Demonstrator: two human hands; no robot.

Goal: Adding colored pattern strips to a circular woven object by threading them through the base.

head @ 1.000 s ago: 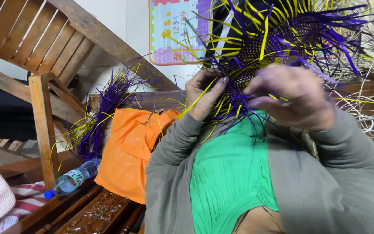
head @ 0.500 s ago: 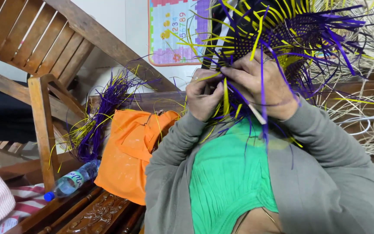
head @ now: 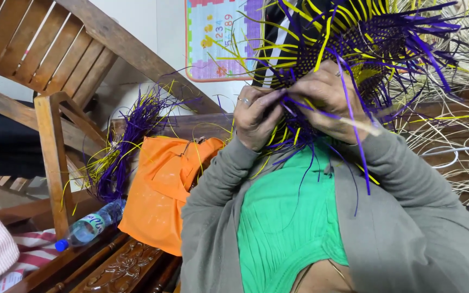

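A half-woven piece of purple and yellow strips (head: 375, 38) is held up close in front of me, its loose ends sticking out all round. My left hand (head: 256, 116), with a ring on one finger, pinches strands at its lower edge. My right hand (head: 329, 95) is closed on purple strands beside it, and a pale thin strip juts out from under that hand to the right. The two hands touch at the fingertips. Grey sleeves and a green top fill the view below them.
An orange bag (head: 161, 190) lies at left beside a bundle of purple and yellow strips (head: 123, 157). A plastic bottle with a blue cap (head: 85, 228) rests on carved wooden furniture (head: 120, 268). Wooden slatted chair frames (head: 44, 65) stand at left; pale loose strips (head: 462, 146) pile at right.
My right hand has drawn in from lying spread over the weave to pinching strands next to my left hand. A long purple strand now hangs down from it.
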